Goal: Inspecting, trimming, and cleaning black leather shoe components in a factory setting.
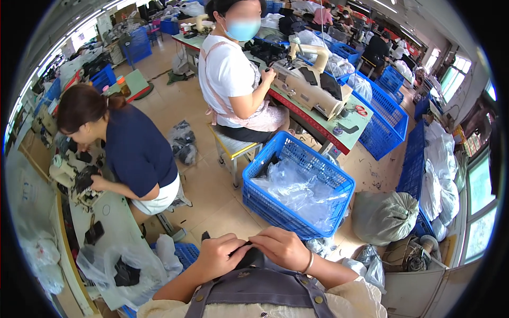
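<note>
Close in front of my grey apron (260, 289), both hands are raised together. My left hand (220, 255) is closed, pinching a small piece of black fabric (252, 258) between thumb and fingers. My right hand (284, 248) grips the same piece from the other side, its fingertips almost meeting those of the left. A dark tip of material shows beyond the left knuckles. Much of the fabric is hidden behind my fingers, so its full shape cannot be made out.
Ahead stands a blue plastic crate (297, 225) holding clear plastic bags. A seated person in a mask (228, 79) is beside a sewing machine (310, 87). Another person (138, 151) sews at the left table (108, 212). A stuffed grey sack (384, 217) sits at right.
</note>
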A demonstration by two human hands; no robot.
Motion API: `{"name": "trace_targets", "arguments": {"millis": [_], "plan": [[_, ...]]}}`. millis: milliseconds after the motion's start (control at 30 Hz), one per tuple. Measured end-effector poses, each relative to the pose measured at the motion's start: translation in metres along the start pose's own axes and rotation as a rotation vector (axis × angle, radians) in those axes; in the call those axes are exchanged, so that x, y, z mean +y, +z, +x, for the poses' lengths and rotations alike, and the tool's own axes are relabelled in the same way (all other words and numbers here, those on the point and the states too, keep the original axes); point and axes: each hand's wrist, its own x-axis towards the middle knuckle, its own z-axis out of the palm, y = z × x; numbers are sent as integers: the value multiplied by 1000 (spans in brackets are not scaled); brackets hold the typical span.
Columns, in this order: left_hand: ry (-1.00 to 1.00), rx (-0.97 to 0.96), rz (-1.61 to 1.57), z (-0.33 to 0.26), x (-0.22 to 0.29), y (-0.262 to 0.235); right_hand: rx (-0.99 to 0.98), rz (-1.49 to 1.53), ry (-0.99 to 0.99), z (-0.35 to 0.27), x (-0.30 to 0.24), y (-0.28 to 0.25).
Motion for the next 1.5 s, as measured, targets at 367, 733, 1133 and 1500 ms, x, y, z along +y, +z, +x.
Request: {"name": "trace_targets", "arguments": {"millis": [367,733,1133,1500], "plan": [[-129,28,46,54,-47,-31,-74,127,-80,86,67,35],[-320,175,185,151,-63,-17,16,258,-187,156,166,8],[-580,340,64,208,-66,20,-130,543,-237,173,245,-23],[-435,170,320,229,-62,35,-105,390,-339,170,260,-23]]}}
